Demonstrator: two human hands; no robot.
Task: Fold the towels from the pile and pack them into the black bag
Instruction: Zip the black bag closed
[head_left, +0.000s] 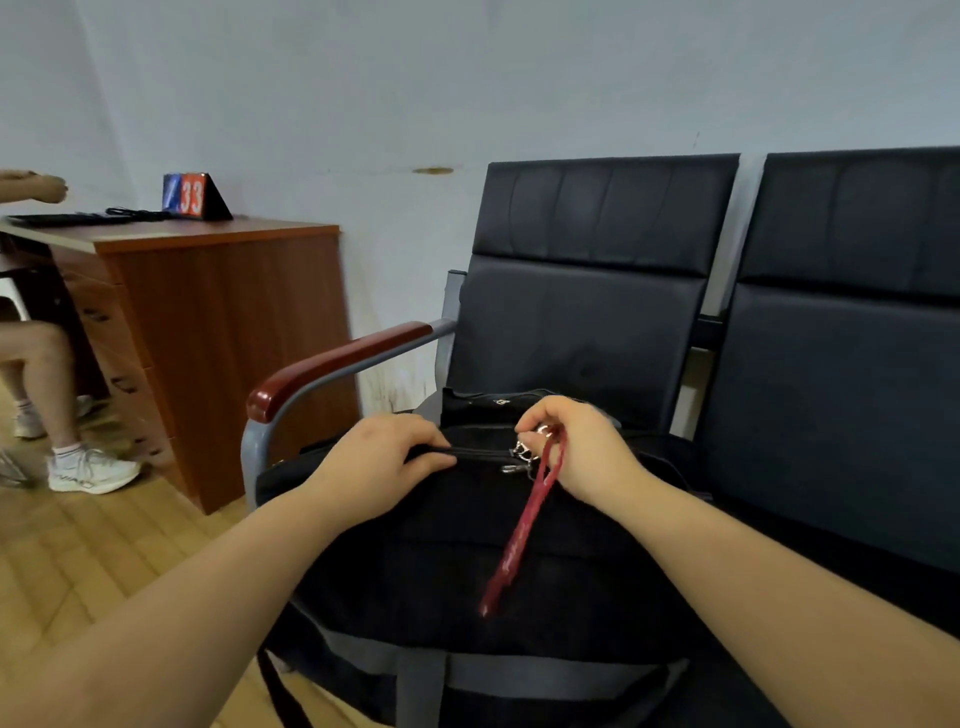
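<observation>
On the black chair (582, 322) sits the black bag (467, 545). My left hand (384, 462) pinches the cloth by the zip. My right hand (576, 447) pinches the zip pull with its red tag (524, 525). I should hold the cloth tight and pull straight. I see no towels.

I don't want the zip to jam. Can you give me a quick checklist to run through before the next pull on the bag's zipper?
1. Black bag rests on the chair seat: ok.
2. Left hand pinches the bag fabric beside the zipper line: ok.
3. Right hand grips at the metal zipper pulls: ok.
4. Red strap hangs loose down the bag's front, below the zipper: ok.
5. Zipper open or closed: cannot tell.
6. Towels in view: not ok, none visible.
</observation>
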